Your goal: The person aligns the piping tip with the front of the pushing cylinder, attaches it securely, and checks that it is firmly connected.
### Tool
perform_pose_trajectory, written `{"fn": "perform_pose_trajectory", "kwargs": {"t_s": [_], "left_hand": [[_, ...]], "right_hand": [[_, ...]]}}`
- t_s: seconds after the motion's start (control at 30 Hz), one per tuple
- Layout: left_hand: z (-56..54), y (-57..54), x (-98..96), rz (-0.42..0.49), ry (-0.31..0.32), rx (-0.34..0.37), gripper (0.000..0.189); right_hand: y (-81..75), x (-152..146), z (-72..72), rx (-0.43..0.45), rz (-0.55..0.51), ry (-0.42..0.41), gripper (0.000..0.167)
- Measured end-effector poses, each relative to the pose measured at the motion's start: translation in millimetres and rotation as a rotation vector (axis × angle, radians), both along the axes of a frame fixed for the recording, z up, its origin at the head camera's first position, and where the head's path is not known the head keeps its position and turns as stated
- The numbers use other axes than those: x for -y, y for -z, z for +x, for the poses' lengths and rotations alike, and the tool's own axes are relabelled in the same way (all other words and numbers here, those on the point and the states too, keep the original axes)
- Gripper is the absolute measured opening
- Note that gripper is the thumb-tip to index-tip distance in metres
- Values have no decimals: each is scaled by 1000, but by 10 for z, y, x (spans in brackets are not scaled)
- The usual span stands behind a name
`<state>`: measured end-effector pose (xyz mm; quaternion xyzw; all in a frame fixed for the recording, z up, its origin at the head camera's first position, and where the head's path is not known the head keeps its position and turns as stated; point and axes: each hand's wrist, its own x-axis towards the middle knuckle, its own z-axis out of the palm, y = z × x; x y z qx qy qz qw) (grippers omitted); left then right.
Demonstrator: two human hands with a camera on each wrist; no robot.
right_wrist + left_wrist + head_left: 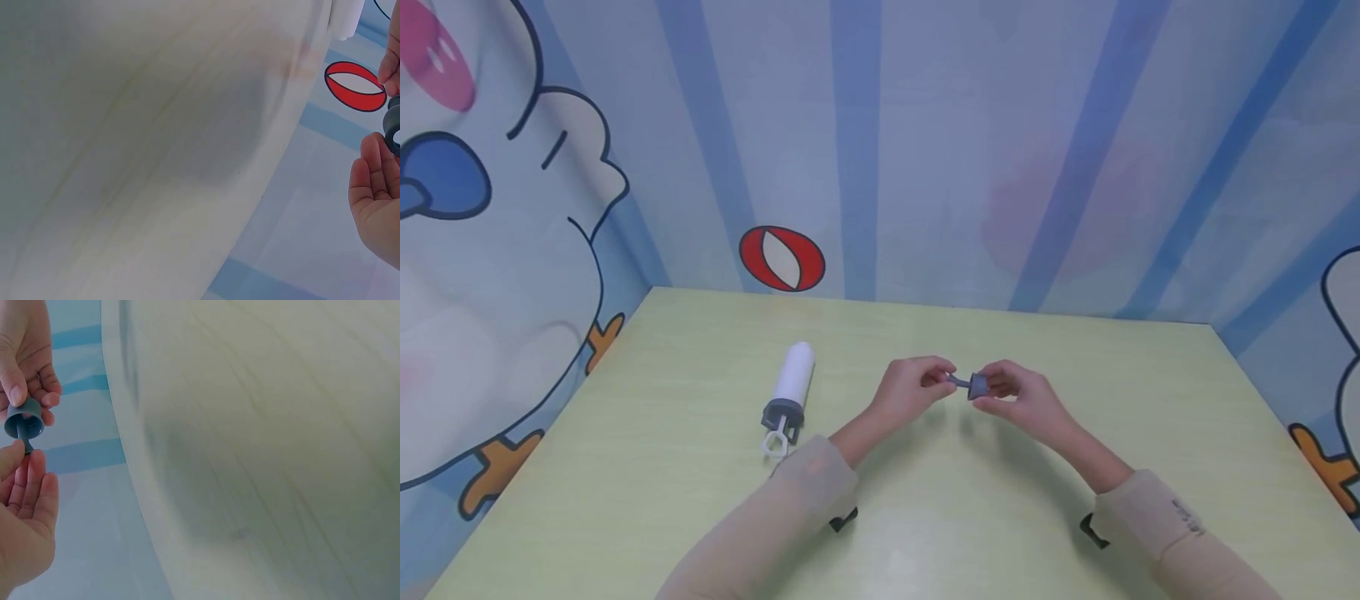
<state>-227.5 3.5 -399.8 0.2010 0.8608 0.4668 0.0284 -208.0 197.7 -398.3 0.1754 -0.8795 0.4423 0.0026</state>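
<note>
Over the middle of the table, both hands hold small dark grey plastic pieces. My right hand (pixel 1026 400) grips a hollow, flared cap (pixel 978 387) between thumb and fingers, and ridges show inside its mouth in the left wrist view. With thumb and fingertips, my left hand (pixel 910 387) pinches a thin grey stem (pixel 958 381) that reaches into the cap's mouth. I cannot tell whether stem and cap are one piece. Left of the hands lies a white plunger tube (pixel 795 375) with a grey collar (pixel 784 412) and a white ring handle (pixel 775 443).
The pale yellow-green table (pixel 925 533) ends at a blue-striped backdrop (pixel 917 167) behind the hands. Printed cartoon figures stand on the side walls, and a red and white oval (pixel 782 258) is printed on the backdrop. A dark strap piece (pixel 844 520) hangs below the left sleeve.
</note>
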Motion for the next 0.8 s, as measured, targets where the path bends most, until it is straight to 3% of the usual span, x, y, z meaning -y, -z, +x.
{"fn": "perform_pose_trajectory", "kwargs": {"t_s": [0.8], "left_hand": [[86,79,87,80,41,19,23]], "right_hand": [[43,199,15,98,-160,-76,31]]}}
